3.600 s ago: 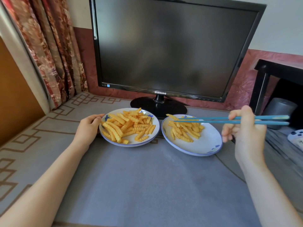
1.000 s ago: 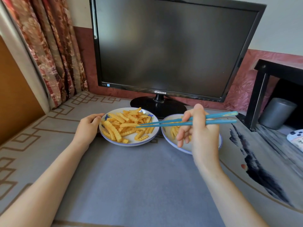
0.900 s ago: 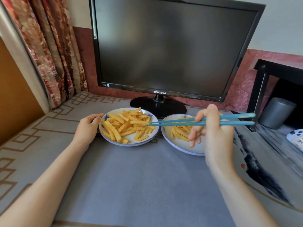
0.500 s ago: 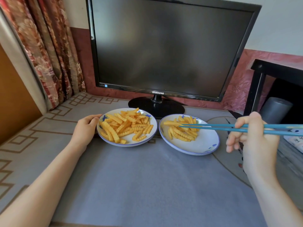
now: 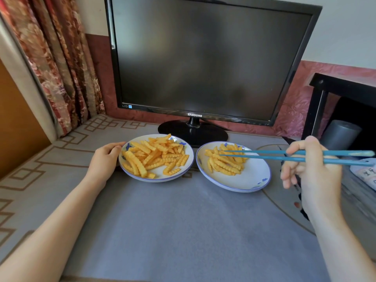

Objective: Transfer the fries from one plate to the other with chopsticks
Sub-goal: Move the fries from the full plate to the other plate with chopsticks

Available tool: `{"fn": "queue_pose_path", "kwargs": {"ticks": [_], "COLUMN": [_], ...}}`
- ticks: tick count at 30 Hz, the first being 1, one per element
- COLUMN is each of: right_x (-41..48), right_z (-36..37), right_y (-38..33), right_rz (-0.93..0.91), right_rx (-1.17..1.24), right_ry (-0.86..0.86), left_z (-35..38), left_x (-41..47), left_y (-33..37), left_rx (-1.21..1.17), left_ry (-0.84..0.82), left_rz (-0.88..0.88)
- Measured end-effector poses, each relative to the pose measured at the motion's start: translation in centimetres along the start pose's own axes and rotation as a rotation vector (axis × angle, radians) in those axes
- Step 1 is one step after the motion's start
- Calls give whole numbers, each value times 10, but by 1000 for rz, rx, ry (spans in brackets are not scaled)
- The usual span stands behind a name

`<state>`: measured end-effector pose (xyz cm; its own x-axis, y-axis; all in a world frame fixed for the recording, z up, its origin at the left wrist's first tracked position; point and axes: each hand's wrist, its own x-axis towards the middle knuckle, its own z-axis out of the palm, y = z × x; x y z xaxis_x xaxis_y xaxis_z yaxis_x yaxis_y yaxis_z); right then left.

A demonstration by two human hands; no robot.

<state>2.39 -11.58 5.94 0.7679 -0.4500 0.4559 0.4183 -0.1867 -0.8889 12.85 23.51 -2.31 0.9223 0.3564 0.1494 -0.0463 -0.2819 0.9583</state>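
Observation:
Two white plates with blue rims stand side by side on a grey mat. The left plate point(image 5: 184, 176) carries a big heap of crinkle-cut fries point(image 5: 156, 156). A smaller pile of fries point(image 5: 224, 160) lies on the right plate point(image 5: 252, 178). My left hand point(image 5: 105, 157) holds the left plate's left edge. My right hand point(image 5: 311, 169) grips a pair of blue chopsticks point(image 5: 264, 155) to the right of the right plate. Their tips are slightly apart over the right pile and hold no fry.
A black monitor point(image 5: 203, 58) on a round stand point(image 5: 192, 133) sits right behind the plates. A patterned curtain point(image 5: 57, 62) hangs at the left. At the right are a black shelf frame point(image 5: 321, 102), a grey cylinder point(image 5: 341, 135) and a printed white object point(image 5: 364, 174).
My right hand carried a fry in the chopsticks from the left plate over to the right plate and let it drop there. The left hand stayed on the left plate.

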Motion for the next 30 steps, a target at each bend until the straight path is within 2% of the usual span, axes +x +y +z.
{"fn": "queue_pose_path", "kwargs": {"ticks": [14, 21, 30], "right_x": [-41, -47, -53], "right_z": [107, 113, 115], "right_y": [1, 5, 3], "right_rz": [159, 174, 210], "right_rx": [212, 225, 201], "right_ry": [-421, -475, -427], "left_z": [2, 1, 2], "left_x": [-2, -2, 0], "left_y": [2, 3, 1], "left_rx": [2, 5, -19], "left_ry": [32, 20, 25], "left_rz": [33, 26, 20]}}
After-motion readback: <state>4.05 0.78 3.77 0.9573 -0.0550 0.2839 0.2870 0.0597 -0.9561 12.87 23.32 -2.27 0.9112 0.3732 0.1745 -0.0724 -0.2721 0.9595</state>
